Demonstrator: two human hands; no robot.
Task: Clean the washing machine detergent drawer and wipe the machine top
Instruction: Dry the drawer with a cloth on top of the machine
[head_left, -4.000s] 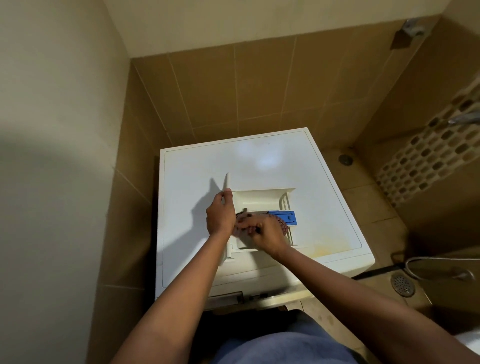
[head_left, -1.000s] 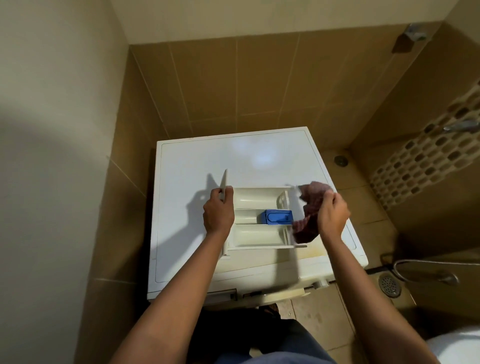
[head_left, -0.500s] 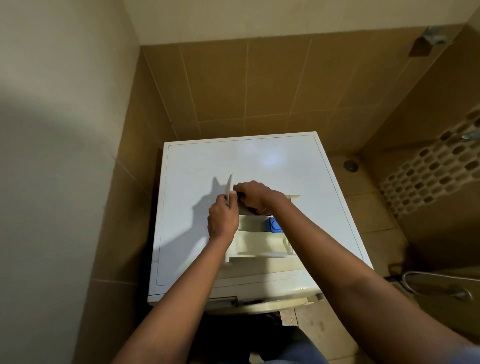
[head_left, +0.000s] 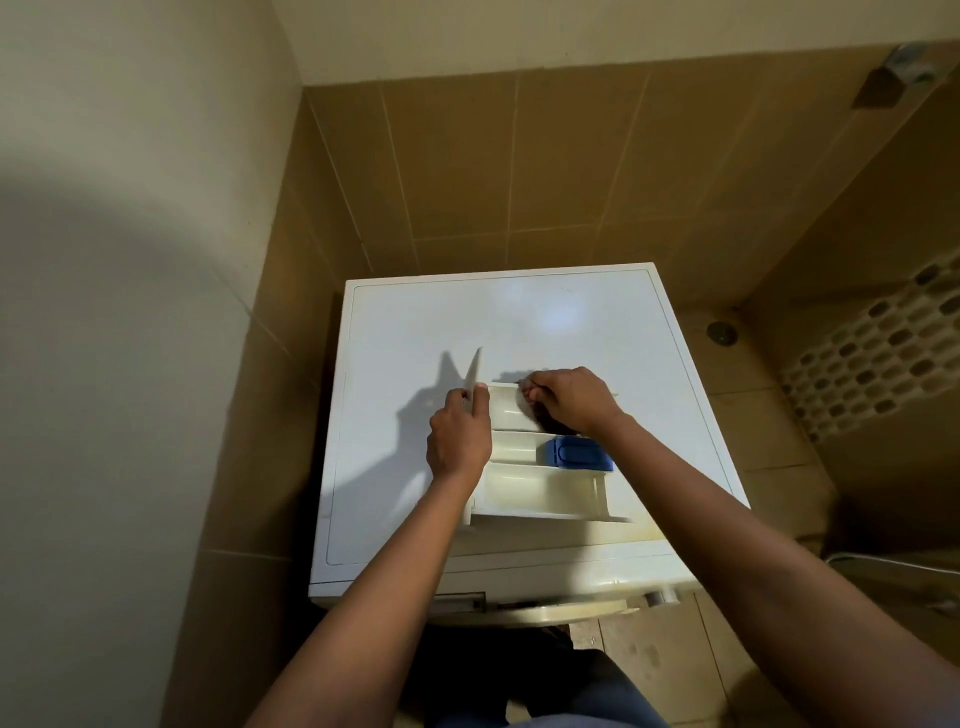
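- White plastic drawer lies on the machine top, yellowed inside, blue insert in its middle compartment.
- Left hand grips its upright front panel; right hand clutches a dark cloth in the far compartment.
- Tan tiled wall behind.

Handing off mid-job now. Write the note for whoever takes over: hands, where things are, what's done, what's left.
Left hand grips the detergent drawer by its upright front panel.
Right hand holds a dark red cloth in the drawer's far compartment.
The drawer lies out of its slot on the washing machine top; a blue insert sits in the middle compartment.
Done: drawer removed, wiping begun.
Left: probably the remaining compartments; then wipe the top, where yellowish staining shows near the front right.
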